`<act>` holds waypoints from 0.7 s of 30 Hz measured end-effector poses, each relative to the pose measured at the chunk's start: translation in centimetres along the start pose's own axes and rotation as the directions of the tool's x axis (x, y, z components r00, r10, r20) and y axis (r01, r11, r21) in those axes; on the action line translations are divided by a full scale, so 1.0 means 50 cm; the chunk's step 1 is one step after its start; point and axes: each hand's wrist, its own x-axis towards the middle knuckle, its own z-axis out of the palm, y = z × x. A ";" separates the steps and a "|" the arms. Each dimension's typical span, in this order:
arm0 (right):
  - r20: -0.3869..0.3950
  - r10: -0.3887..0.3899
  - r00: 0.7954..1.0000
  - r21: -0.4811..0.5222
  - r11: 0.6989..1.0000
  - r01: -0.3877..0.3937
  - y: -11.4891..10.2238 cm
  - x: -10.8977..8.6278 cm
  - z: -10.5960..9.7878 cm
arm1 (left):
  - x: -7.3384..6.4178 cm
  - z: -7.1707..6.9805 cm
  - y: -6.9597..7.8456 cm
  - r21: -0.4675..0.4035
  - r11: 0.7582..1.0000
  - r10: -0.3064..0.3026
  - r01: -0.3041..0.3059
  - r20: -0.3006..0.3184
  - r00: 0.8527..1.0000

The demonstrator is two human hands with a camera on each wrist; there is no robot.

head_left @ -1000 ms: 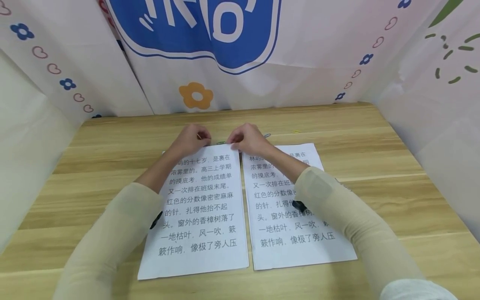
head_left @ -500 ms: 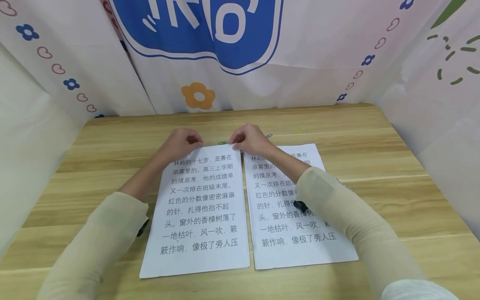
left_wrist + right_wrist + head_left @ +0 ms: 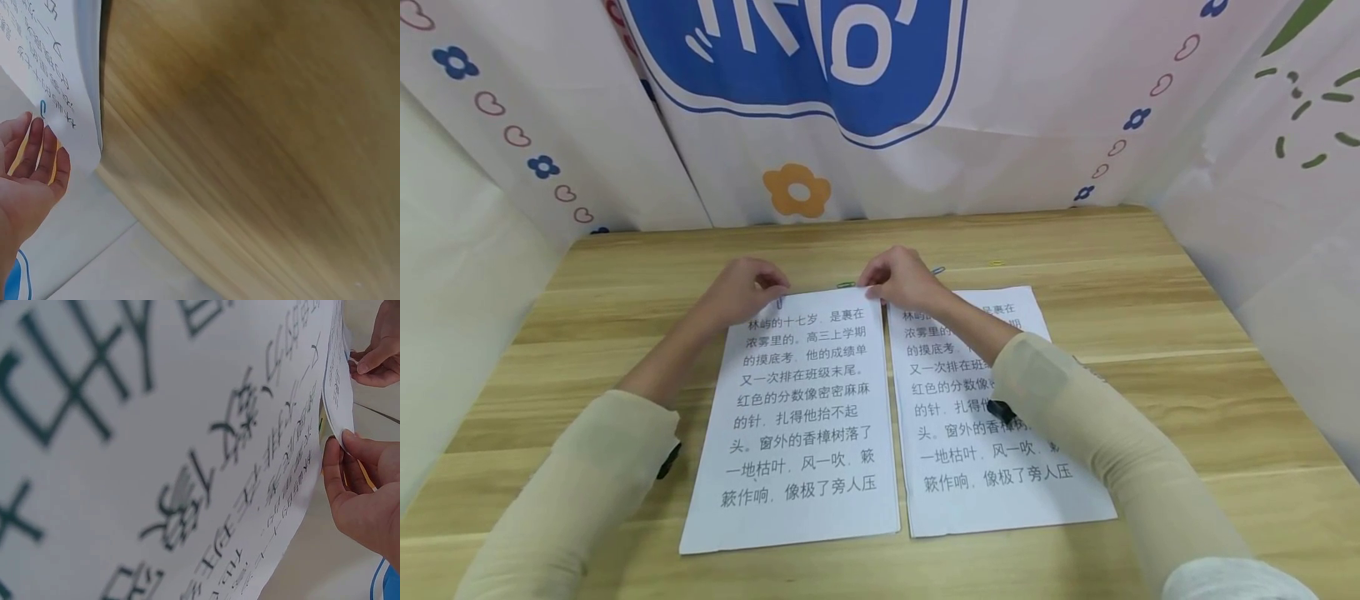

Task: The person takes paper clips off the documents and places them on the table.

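Two stacks of printed paper lie side by side on the table. On the top edge of the left paper stack [image 3: 805,417], near its left corner, sits a blue paper clip [image 3: 779,302], also plain in the left wrist view. My left hand [image 3: 747,289] is beside that clip, fingers loosely curved; its fingertips [image 3: 37,122] appear just off the clip with nothing held. My right hand [image 3: 902,277] pinches the left stack's top right corner between thumb and fingers, as the right wrist view shows. My right forearm crosses over the right paper stack [image 3: 1000,508].
A green paper clip [image 3: 846,285] lies behind the left stack's top edge. Farther right are another blue clip [image 3: 937,270] and a yellow clip [image 3: 996,263]. A printed cloth [image 3: 1000,158] hangs behind the wooden table [image 3: 1187,350].
My left hand has slid left along the top edge of the left stack, and the blue clip there has come into sight. My right hand has stayed at the corner.
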 end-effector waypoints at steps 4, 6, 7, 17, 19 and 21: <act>0.000 -0.004 1.000 -0.008 1.000 0.004 -0.002 0.000 -0.001 | -0.002 -0.004 -0.005 0.024 1.000 0.021 -0.020 -0.005 1.000; 0.001 -0.004 1.000 -0.015 1.000 0.004 -0.003 0.001 -0.001 | -0.003 -0.006 -0.006 0.036 0.999 0.028 -0.028 -0.004 1.000; 0.001 -0.004 1.000 -0.019 1.000 0.004 -0.002 0.001 -0.001 | -0.002 -0.006 -0.008 0.045 0.999 0.030 -0.030 -0.003 1.000; 0.004 -0.002 1.000 -0.015 1.000 0.002 -0.005 -0.001 -0.002 | -0.003 -0.005 -0.024 0.082 0.996 0.029 -0.030 0.014 0.999; 0.004 -0.002 1.000 -0.012 1.000 0.002 -0.005 0.000 -0.002 | -0.002 -0.005 -0.026 0.077 0.996 0.033 -0.034 0.015 0.999; 0.004 0.000 1.000 -0.008 1.000 0.000 -0.004 0.000 -0.002 | -0.002 -0.005 -0.027 0.074 0.997 0.036 -0.038 0.021 0.999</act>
